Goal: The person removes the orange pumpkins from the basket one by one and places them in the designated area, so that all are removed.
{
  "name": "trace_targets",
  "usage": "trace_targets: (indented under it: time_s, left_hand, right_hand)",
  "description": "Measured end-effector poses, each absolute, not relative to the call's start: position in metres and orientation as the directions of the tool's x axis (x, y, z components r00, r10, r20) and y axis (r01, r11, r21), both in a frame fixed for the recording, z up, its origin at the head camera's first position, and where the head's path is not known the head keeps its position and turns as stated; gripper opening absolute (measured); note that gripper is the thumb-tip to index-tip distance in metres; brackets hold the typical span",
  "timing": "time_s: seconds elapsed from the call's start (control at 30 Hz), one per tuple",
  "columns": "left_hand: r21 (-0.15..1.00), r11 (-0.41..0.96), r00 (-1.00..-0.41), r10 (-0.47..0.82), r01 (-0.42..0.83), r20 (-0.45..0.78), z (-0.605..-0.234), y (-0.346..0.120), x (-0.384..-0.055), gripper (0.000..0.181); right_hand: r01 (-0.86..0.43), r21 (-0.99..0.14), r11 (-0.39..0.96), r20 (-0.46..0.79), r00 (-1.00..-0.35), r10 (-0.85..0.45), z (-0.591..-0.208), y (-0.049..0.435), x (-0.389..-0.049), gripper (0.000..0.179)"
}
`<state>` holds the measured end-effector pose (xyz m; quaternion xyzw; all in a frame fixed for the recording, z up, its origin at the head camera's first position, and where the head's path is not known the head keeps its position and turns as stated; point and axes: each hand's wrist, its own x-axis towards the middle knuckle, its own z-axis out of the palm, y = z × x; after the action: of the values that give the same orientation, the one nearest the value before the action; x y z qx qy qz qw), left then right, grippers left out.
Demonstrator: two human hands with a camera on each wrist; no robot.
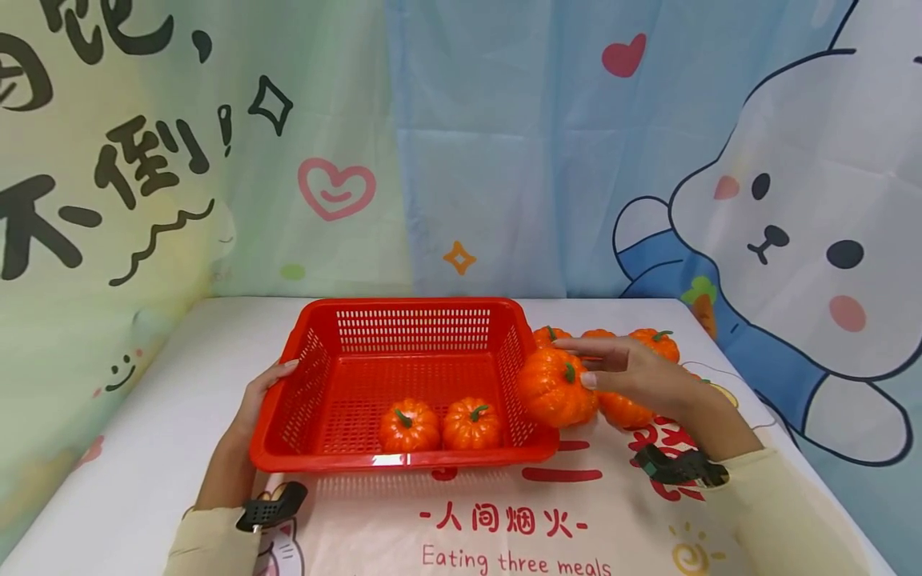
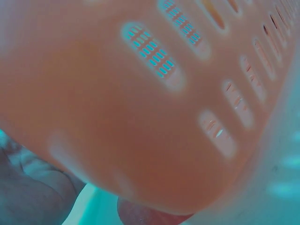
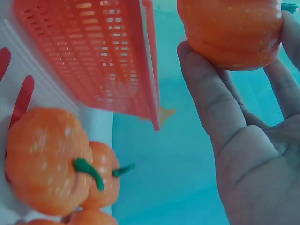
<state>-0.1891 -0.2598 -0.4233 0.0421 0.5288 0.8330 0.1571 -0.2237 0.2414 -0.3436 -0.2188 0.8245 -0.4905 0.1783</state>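
Note:
A red plastic basket (image 1: 324,462) with slotted walls stands on the table, tilted slightly toward me. Two small orange toy pumpkins (image 1: 409,426) with green stems lie inside, near its front wall. My left hand (image 1: 250,404) grips the left rim, its thumb on top; in the left wrist view the basket wall (image 2: 108,117) hides most of the hand. Beside the basket's right rim, my right hand (image 1: 637,372) holds another orange pumpkin (image 1: 549,388) between thumb and fingers. That pumpkin (image 3: 229,33) is up off the table in the right wrist view.
Several more pumpkins (image 1: 654,344) sit on the table to the right of the basket, partly behind my right hand. A printed mat (image 1: 504,544) covers the front of the white table (image 1: 166,384). A cartoon curtain (image 1: 475,160) hangs behind.

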Motion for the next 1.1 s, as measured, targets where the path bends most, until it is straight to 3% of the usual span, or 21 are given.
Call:
trace_targets:
  time_s: [0.27, 0.6, 0.9, 1.1]
  left_hand:
    - [0.879, -0.418, -0.938, 0.335, -0.231, -0.088, -0.421, -0.258, -0.190, 0.039]
    - [0.874, -0.416, -0.931, 0.352, -0.252, -0.100, -0.422, -0.259, -0.190, 0.039]
    - [0.877, -0.421, -0.939, 0.333, -0.230, -0.087, -0.423, -0.259, -0.190, 0.043]
    - [0.883, -0.407, -0.940, 0.328, -0.235, -0.100, -0.423, -0.259, -0.191, 0.042]
  right_hand:
    - [-0.228, -0.933, 0.280, 0.010, -0.792, -0.610, -0.356, 0.266, -0.218, 0.047]
    - [-0.152, -0.911, 0.384, -0.067, -0.862, -0.502, -0.369, 0.285, -0.203, 0.052]
    - [-0.104, -0.937, 0.334, -0.107, -0.822, -0.559, -0.389, 0.300, -0.198, 0.050]
    - [-0.024, -0.931, 0.365, -0.167, -0.860, -0.482, -0.402, 0.302, -0.192, 0.050]
